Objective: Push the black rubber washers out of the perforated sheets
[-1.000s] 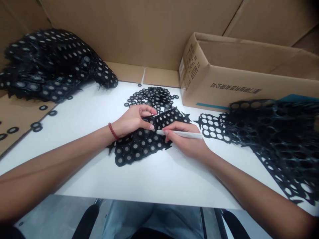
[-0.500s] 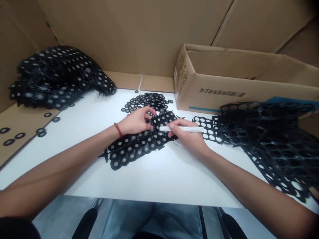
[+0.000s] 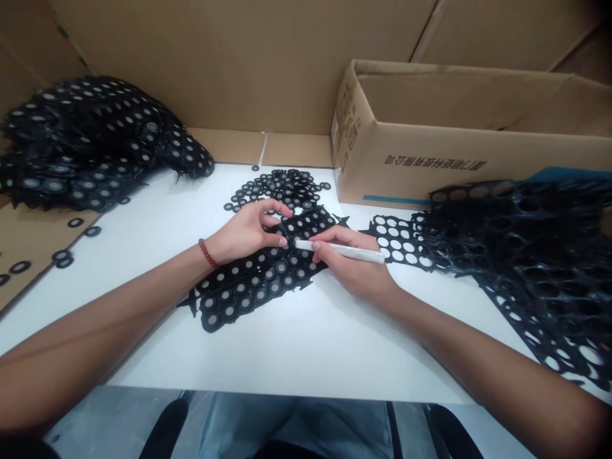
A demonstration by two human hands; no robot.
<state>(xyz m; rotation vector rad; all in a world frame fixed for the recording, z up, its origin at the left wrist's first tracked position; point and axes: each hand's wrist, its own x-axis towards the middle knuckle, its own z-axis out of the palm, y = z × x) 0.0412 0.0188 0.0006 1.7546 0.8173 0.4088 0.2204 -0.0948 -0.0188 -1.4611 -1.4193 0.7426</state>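
A black punched sheet point(image 3: 248, 287) full of small ring parts lies flat on the white table point(image 3: 296, 344) in front of me. My left hand point(image 3: 248, 233) presses on its upper part, thumb and forefinger pinched at one ring. My right hand point(image 3: 356, 264) grips a white stick tool point(image 3: 342, 250) like a pen, its tip on the sheet beside my left fingertips. Behind my hands lies a small heap of loose black rings point(image 3: 282, 185).
A large pile of filled black sheets point(image 3: 90, 146) sits at the far left. Emptied sheets with open holes point(image 3: 516, 248) are heaped at the right. An open cardboard box point(image 3: 459, 146) stands at the back right. Stray rings point(image 3: 62, 257) lie on cardboard at the left.
The sheet has slid a little towards the left and near edge under my hands. My hands stay together at its upper part, the tool tip still on it.
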